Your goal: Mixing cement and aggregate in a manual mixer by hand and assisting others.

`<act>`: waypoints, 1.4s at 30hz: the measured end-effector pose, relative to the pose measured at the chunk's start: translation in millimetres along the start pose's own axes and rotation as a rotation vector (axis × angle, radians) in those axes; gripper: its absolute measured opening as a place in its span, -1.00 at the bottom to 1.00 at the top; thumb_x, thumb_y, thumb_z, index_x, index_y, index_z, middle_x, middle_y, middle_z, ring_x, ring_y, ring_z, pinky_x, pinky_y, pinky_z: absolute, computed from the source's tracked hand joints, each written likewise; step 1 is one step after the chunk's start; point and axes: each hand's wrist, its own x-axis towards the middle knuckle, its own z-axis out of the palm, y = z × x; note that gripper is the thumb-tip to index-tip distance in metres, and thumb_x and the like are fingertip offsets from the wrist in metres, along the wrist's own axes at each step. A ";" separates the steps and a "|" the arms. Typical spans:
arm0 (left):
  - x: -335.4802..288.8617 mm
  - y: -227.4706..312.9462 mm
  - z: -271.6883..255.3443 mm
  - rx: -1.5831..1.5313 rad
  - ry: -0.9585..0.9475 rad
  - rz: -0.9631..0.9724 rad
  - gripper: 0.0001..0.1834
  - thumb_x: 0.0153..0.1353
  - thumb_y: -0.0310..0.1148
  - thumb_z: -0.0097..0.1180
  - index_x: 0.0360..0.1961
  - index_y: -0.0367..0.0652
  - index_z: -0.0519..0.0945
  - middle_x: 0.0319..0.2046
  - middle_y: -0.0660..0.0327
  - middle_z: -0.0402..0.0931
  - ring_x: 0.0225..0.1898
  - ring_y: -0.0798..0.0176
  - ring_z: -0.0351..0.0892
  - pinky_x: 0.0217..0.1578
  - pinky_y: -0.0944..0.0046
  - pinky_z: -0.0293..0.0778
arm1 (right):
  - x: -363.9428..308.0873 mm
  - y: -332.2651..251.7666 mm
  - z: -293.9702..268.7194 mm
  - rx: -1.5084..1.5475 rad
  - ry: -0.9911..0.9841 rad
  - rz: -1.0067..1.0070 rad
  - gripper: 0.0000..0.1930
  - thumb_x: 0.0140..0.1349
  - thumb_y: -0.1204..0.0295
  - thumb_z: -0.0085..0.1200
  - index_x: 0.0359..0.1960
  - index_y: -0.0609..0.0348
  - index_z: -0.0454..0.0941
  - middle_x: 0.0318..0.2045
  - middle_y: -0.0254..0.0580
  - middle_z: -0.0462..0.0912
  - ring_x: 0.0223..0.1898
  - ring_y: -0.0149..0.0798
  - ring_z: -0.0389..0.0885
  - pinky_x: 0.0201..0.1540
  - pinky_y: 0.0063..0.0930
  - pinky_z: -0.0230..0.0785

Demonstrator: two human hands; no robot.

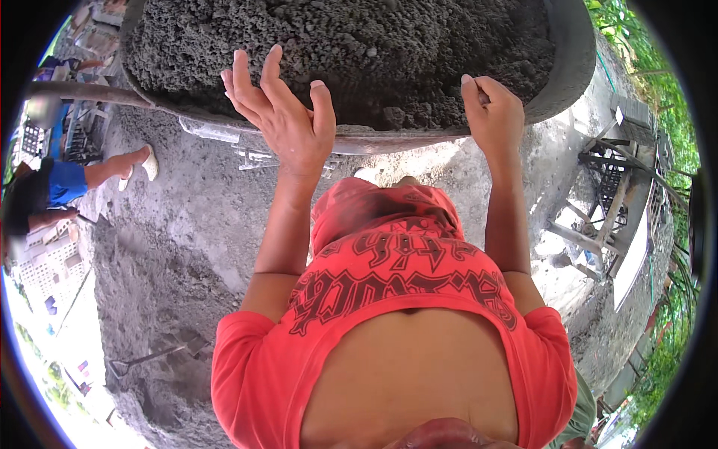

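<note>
In front of me is a large dark tub (572, 56) with a thick rim, filled with crumbly, damp grey mix (336, 45) that looks like mortar or concrete. Over its near edge, my left hand (292, 123) is raised with the fingers spread and nothing in them. My right hand (495, 116) is at the near right part of the rim, its fingers curled in and the thumb pointing up. Whatever those curled fingers may hold is hidden.
A bar (90, 91) sticks out left from the tub. Another person in blue shorts (67, 182) is at the left. On the rough grey ground (187, 247) lies a shovel (153, 355). A wooden and metal frame (609, 194) stands at the right, near green plants (662, 82).
</note>
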 end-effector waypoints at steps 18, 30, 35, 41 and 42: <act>-8.1 -4.8 5.4 -0.068 0.083 -0.004 -0.14 0.15 0.09 0.09 0.34 -0.23 0.16 0.40 -0.18 -0.09 0.42 -0.41 -0.27 0.32 -0.45 -0.30 | -9.7 17.1 4.8 0.166 0.244 -0.200 -0.75 0.24 0.46 0.21 -0.59 0.21 0.51 -0.67 -0.27 0.48 -0.68 -0.40 0.33 -0.60 -0.49 0.16; -0.5 2.1 2.4 -0.051 0.009 -0.074 -0.20 0.03 -0.03 0.18 0.30 -0.09 0.30 0.39 -0.12 -0.06 0.41 -0.42 -0.21 0.29 -0.50 -0.23 | -7.1 17.2 10.8 0.230 0.430 -0.288 -0.78 0.26 0.56 0.15 -0.56 0.26 0.46 -0.65 -0.30 0.45 -0.63 -0.39 0.32 -0.57 -0.48 0.16; 1.5 3.3 2.9 -0.030 -0.007 -0.068 -0.38 0.02 -0.07 0.21 0.13 -0.06 0.48 0.35 -0.02 0.08 0.39 -0.37 -0.06 0.29 -0.47 -0.17 | -5.8 16.5 10.6 0.223 0.385 -0.274 -0.77 0.24 0.55 0.17 -0.58 0.26 0.46 -0.67 -0.33 0.43 -0.66 -0.46 0.27 -0.61 -0.52 0.09; 1.7 6.9 7.6 0.035 -0.201 -0.090 -0.69 0.06 -0.22 0.19 -0.17 -0.08 0.66 -0.23 0.24 0.68 -0.07 0.15 0.62 0.36 -0.26 0.06 | -5.3 15.0 9.2 0.251 0.344 -0.247 -0.75 0.24 0.54 0.18 -0.60 0.23 0.46 -0.69 -0.38 0.40 -0.68 -0.53 0.21 -0.63 -0.55 0.01; 2.5 6.8 8.0 0.030 -0.205 -0.090 -0.69 0.06 -0.22 0.19 -0.17 -0.08 0.66 -0.23 0.24 0.68 -0.07 0.15 0.62 0.36 -0.26 0.06 | -5.2 15.5 8.9 0.246 0.343 -0.243 -0.75 0.24 0.54 0.18 -0.60 0.23 0.46 -0.69 -0.38 0.40 -0.68 -0.53 0.21 -0.63 -0.55 0.01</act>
